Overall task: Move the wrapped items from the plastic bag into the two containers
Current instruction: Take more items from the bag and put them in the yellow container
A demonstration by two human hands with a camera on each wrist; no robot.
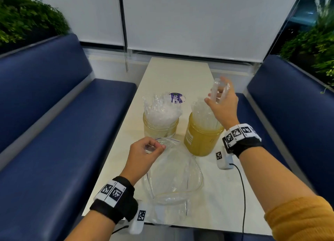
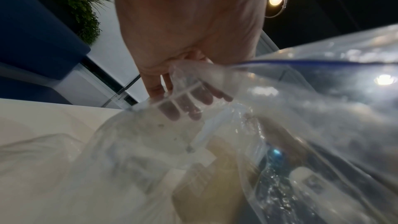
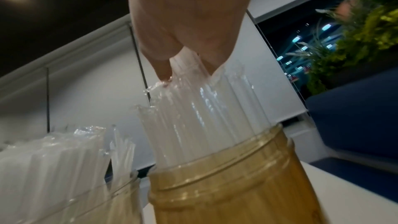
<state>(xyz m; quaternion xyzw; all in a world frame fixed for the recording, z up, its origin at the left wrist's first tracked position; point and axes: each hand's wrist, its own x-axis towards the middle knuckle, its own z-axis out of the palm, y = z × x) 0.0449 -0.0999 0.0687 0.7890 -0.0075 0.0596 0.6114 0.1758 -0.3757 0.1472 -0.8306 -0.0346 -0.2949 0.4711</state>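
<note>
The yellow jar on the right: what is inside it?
The yellow jar holds upright wrapped items, which the right hand grips at the top. Their lower ends are hidden behind its tinted wall.

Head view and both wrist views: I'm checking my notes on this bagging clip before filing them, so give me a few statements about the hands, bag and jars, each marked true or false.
1. The right hand holds wrapped items above the amber jar. True.
2. The left hand rests flat on the table. False: its fingers pinch the plastic bag at its opening.
3. Both jars already hold wrapped items. True: the clear jar does too.
4. The plastic bag hangs in the air over the bench. False: it lies on the table, in front of the jars.
</note>
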